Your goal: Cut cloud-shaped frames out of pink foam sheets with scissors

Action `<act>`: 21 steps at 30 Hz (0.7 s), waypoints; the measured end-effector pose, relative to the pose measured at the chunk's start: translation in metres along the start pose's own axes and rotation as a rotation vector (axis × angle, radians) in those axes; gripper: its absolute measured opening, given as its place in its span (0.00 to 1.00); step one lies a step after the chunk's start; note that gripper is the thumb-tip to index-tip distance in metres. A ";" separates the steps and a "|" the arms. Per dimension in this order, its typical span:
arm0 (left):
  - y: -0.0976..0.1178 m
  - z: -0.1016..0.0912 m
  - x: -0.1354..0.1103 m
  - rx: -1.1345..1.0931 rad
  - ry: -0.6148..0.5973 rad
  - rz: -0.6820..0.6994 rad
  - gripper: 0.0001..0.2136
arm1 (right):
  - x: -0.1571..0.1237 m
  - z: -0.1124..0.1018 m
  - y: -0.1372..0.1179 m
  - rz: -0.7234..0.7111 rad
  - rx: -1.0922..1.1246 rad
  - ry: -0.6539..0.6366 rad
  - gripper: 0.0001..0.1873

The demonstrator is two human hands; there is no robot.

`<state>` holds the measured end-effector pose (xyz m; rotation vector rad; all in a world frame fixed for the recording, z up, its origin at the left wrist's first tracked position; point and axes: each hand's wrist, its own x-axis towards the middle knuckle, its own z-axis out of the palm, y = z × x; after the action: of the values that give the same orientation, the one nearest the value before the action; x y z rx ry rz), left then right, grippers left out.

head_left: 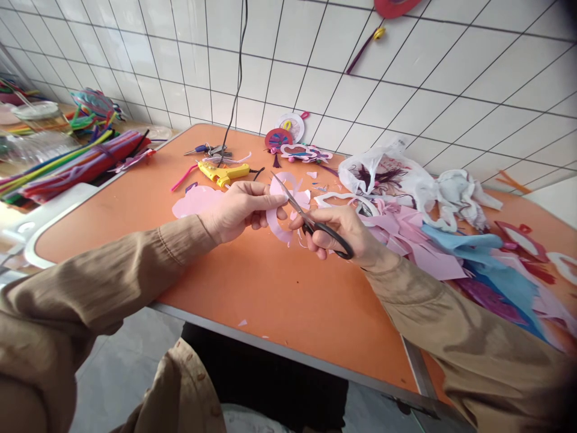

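Note:
Between the thumb and fingers of my left hand [241, 208] is a curved piece of pink paper [280, 230], held above the orange table. My right hand [345, 234] grips black-handled scissors [331, 237], their blades pointing up and left across the pink paper. The blade tips lie close to my left thumb. Under my left wrist a pink scalloped paper shape [197, 201] rests on the table. Small pink and white scraps [312, 174] are scattered just beyond the scissors. Whether the blades are parted is hard to make out.
Behind my left hand lies a yellow glue gun [223, 173] with its cord. White plastic bags [387, 174], pink paper sheets [415, 240] and blue fabric-like sheets [469, 240] cover the right side. Finished-looking paper ornaments [295, 150] lean near the tiled wall. Colourful pipe cleaners [85, 168] are bundled at left.

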<state>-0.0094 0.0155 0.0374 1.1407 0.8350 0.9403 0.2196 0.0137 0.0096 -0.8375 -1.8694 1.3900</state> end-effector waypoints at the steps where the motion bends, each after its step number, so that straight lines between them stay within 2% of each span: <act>1: -0.001 0.000 0.000 -0.003 0.001 -0.002 0.10 | 0.000 0.000 0.000 0.010 -0.006 0.008 0.35; 9: -0.004 0.000 -0.001 -0.027 0.012 -0.013 0.11 | 0.000 0.003 -0.001 0.053 -0.021 0.031 0.34; 21: -0.006 -0.001 0.000 -0.062 -0.033 0.002 0.10 | -0.001 0.002 -0.002 0.020 -0.014 0.011 0.31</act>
<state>-0.0092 0.0154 0.0313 1.1014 0.7728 0.9407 0.2188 0.0111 0.0105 -0.8715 -1.8685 1.3835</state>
